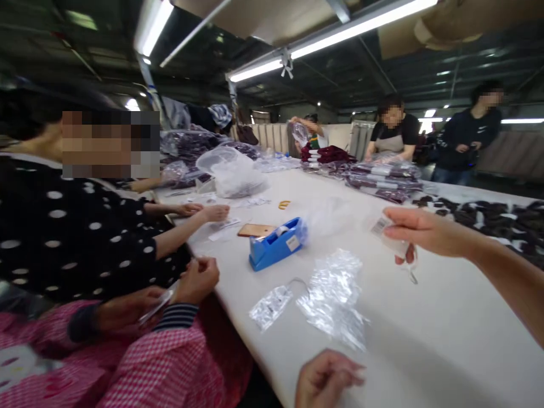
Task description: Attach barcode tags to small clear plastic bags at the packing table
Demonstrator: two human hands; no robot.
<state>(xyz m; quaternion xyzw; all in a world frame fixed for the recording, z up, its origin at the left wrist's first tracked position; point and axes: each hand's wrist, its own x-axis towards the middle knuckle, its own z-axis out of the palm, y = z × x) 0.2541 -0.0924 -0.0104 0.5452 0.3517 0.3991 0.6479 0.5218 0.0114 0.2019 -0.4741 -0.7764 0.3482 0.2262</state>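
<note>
With the blue tape dispenser (pixel 276 246) taken as clock centre, a clear barcoded packet (pixel 379 227) is pinched at three o'clock by the right hand (pixel 419 229), above the white tabletop (pixel 437 340). At five o'clock the left hand (pixel 325 381) is held with its fingers curled; whether anything is gripped there cannot be told. Clear plastic bags (pixel 334 294) are heaped at four o'clock, and a small printed bag (pixel 271 306) is laid at six.

You're in a packing workshop: bagged dark goods (pixel 382 177) stack up at your one o'clock, a tape dispenser (pixel 272 252) (blue, desk-type) sits at twelve on the shared white counter (pixel 442 340), co-workers (pixel 76 226) line its edge at ten, and tube lights (pixel 365 26) hang overhead.
</note>
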